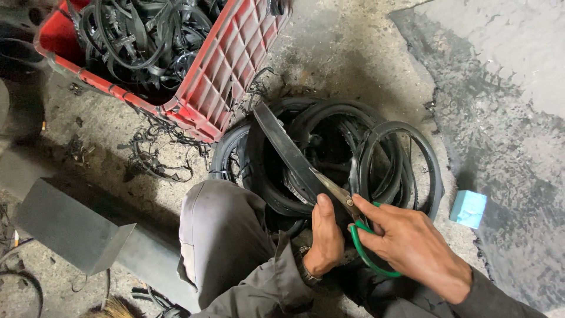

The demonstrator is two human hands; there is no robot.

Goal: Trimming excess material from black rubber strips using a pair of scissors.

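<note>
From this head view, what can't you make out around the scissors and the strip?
- Scissors: blade tips hidden by the rubber strip; lower handle loop covered by the right hand.
- Left hand: fingers hidden behind the strip.
- Red crate: cut off by the top edge.

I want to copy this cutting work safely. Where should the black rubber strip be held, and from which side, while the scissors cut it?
Probably low on the black rubber strip, just behind the blades of the scissors, where the left hand pinches it now. Come from below, on the person's side: the strip rises stiffly away toward the red crate, and the right hand works the green handles.
</note>
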